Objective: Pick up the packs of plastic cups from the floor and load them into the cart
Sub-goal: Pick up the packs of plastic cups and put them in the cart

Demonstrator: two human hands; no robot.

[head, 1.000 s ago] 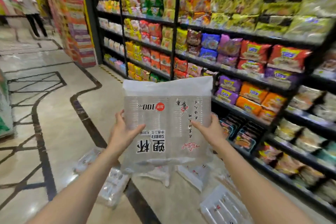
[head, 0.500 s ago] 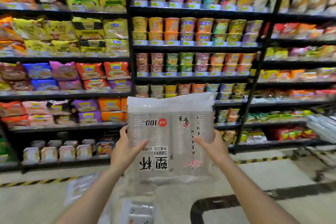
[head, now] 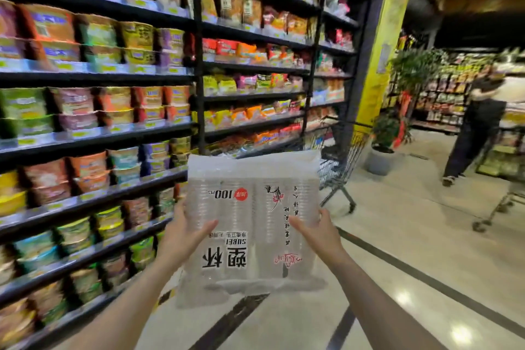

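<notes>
A clear, glossy plastic pack of cups (head: 252, 224), a wire-metal cart (head: 338, 162), a polished, reflective floor (head: 426, 278).

cup pack (head: 252, 224): clear, upside-down, held aloft | cart (head: 338, 162): beyond

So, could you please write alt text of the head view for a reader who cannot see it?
Two hands, left and right, hold up a clear pack of cups, its print upside down, in a shop aisle. A wire cart stands just beyond the pack, shelves of noodles fill the left, and a person walks at the far right.
</notes>
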